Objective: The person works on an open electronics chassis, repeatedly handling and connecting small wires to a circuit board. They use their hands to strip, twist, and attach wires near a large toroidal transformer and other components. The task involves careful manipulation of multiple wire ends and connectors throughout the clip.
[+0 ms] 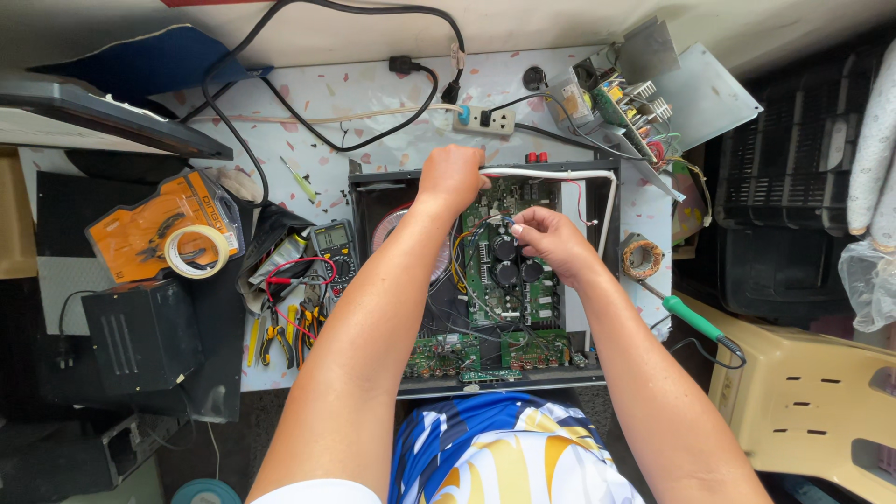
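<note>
An opened black electronics chassis lies on the speckled table, with a green circuit board carrying black round capacitors inside. My left hand rests at the chassis's far edge, closed over a bundle of white cable. My right hand hovers over the green board with fingers pinched around thin wires next to the capacitors. A round toroidal transformer shows partly beneath my left forearm. Smaller green boards line the near edge of the chassis.
A multimeter with red leads, pliers and a tape roll on an orange case lie at left. A black box sits nearer. A power strip, another open circuit assembly, a copper coil, a green-handled tool and a beige plastic chair are at right.
</note>
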